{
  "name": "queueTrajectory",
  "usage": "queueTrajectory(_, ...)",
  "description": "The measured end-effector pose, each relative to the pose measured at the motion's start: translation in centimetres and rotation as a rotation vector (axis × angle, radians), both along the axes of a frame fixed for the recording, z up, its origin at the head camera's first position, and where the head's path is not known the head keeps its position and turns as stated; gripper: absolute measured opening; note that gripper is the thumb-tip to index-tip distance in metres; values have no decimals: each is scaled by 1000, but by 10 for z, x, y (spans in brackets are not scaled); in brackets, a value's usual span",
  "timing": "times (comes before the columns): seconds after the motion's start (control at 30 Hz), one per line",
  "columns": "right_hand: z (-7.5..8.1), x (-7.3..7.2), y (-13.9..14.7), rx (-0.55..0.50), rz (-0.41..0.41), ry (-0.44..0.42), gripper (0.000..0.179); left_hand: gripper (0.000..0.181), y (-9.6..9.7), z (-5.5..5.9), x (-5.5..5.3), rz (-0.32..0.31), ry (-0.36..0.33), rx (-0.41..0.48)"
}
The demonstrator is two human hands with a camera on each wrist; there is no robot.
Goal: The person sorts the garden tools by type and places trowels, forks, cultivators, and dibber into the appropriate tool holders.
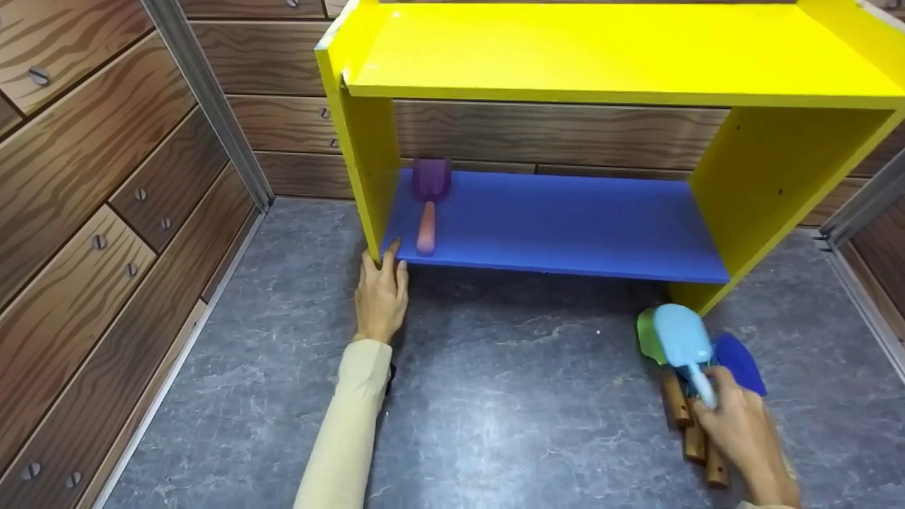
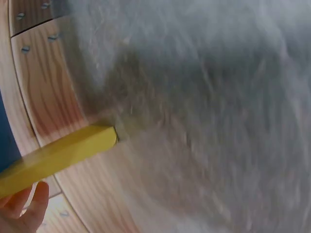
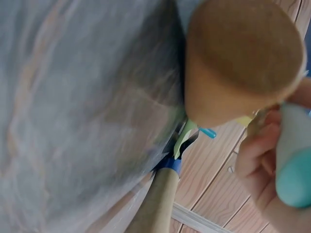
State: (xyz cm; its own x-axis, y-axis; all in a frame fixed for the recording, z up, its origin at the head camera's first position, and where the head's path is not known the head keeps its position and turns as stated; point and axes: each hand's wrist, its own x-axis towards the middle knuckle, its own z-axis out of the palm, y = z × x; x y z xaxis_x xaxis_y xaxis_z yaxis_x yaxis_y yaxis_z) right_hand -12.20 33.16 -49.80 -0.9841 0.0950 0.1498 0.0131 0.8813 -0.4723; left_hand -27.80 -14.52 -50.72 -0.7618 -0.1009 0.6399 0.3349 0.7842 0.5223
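In the head view my right hand (image 1: 739,417) grips the handle of a light blue scoop (image 1: 682,336), held above a bunch of tools. The right wrist view shows fingers (image 3: 260,150) wrapped about its pale handle (image 3: 295,179). At the lower left front corner of a yellow shelf unit (image 1: 565,93), my left hand (image 1: 382,297) grips the edge where the yellow side meets the blue shelf board (image 1: 565,219). A purple scoop (image 1: 430,180) with a pink handle lies on the board's left end.
Beneath the light blue scoop lie a green-bladed tool (image 1: 649,338), a dark blue-bladed tool (image 1: 739,364) and several wooden handles (image 1: 695,438) on the grey floor (image 1: 509,396). Wood-patterned walls (image 1: 106,177) stand left, behind and right.
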Motion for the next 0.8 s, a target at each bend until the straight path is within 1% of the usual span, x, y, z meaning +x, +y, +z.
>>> queueTrajectory(0.1,1,-1,-5,16,97,60,42,38,4,-3,-1,25,25,12)
queueTrajectory(0.2,4,-5,-10,24,166,129,40,39,7,-8,-1,48,87,4)
queueTrajectory(0.3,10,-8,-17,34,217,208,40,40,8,-11,2,65,193,-5)
queueTrajectory(0.4,19,-11,-23,32,240,241,39,35,8,-10,5,76,325,12)
queueTrajectory(0.47,24,-12,-27,28,247,261,39,29,7,-9,5,69,407,22)
queueTrajectory(0.53,29,-14,-31,24,252,273,38,22,4,-9,5,50,463,12)
queueTrajectory(0.57,32,-15,-32,24,257,285,38,19,3,-9,5,40,478,-6)
queueTrajectory(0.63,36,-18,-36,25,268,305,39,16,0,-9,5,17,476,-58)
queueTrajectory(0.7,39,-21,-40,25,279,335,40,17,-3,-9,5,-1,448,-119)
queueTrajectory(0.8,43,-27,-48,18,288,366,42,23,-7,-6,4,1,393,-207)
